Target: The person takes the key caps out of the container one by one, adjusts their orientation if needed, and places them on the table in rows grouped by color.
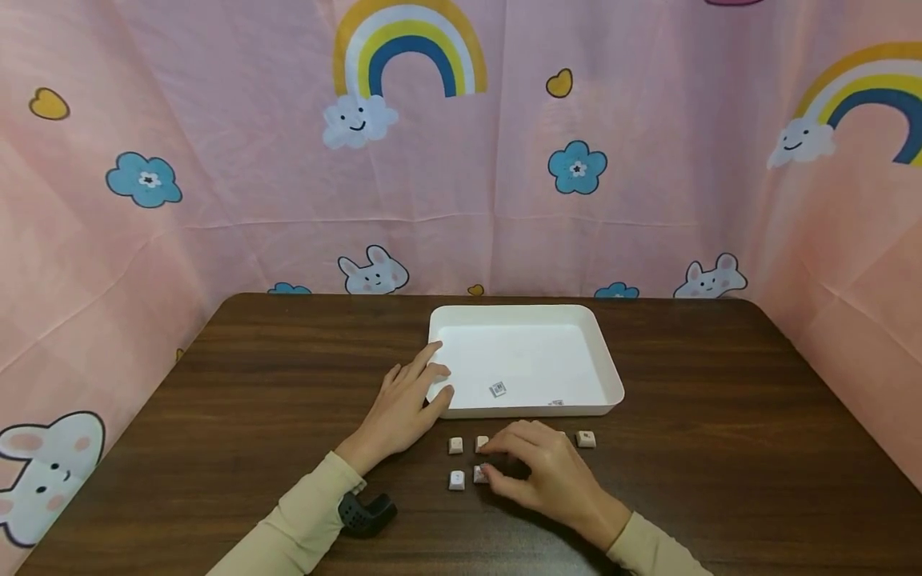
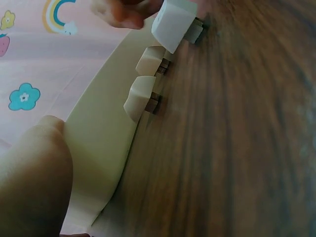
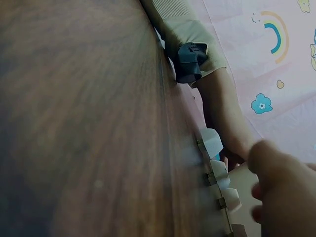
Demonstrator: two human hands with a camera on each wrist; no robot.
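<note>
Several small white keycaps stand in two rows on the brown table, in front of a shallow white tray (image 1: pixel 526 320). My left hand (image 1: pixel 399 408) rests on the tray's left rim, fingers spread and fairly straight. Over the keycaps hovers my right hand (image 1: pixel 551 472), its thumb and index finger bent and apart. Their tips are close to one keycap (image 1: pixel 479 475) in the front row and another (image 1: pixel 482 442) behind it; whether they touch is unclear. The hand partly covers the rows. In the left wrist view, a near keycap (image 2: pixel 173 24) has a dark stem beneath it.
Two small marked squares, one of them a grey patch (image 1: pixel 498 390), lie inside the tray. A keycap (image 1: pixel 587 439) stands right of my right hand. A black wrist device (image 1: pixel 367 514) is on my left wrist. A pink patterned curtain (image 1: pixel 497 176) hangs behind the table.
</note>
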